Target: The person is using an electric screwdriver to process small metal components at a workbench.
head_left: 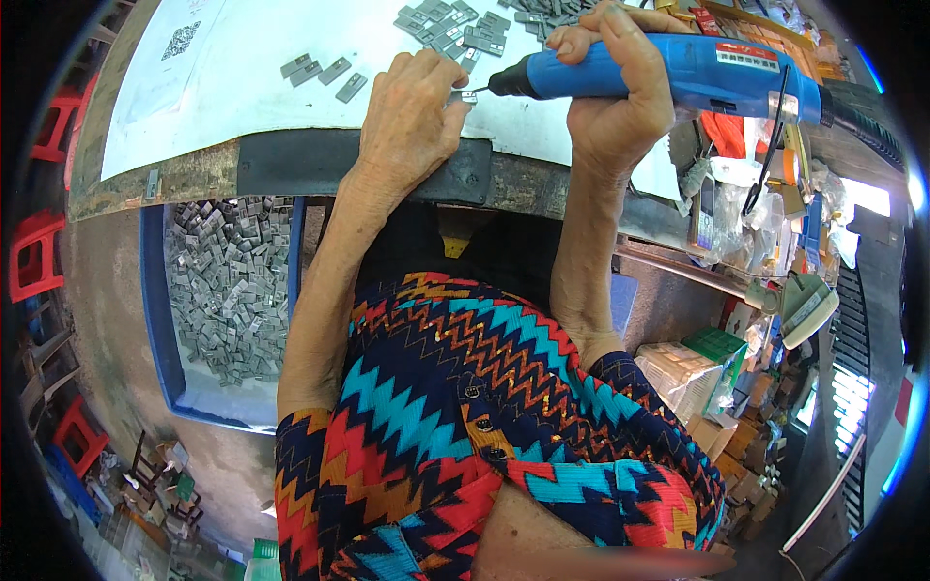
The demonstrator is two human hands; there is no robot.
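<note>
The blue cylindrical power tool (699, 74) has a black tapered nose (513, 80) and a red-and-white label (748, 56). The small flat rectangular pieces (335, 70) are grey. Wide sheet (242, 92): white. Rectangular tray (155, 320): blue. The button-front shirt (417, 416) shows zigzags: turquoise, red, orange, navy.

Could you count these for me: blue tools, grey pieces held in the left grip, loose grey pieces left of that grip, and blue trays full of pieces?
Blue tool, in the right grip: 1
Grey piece, in the left grip: 1
Loose grey pieces, left of it: 4
Blue tray full of pieces: 1
Total: 7
</note>
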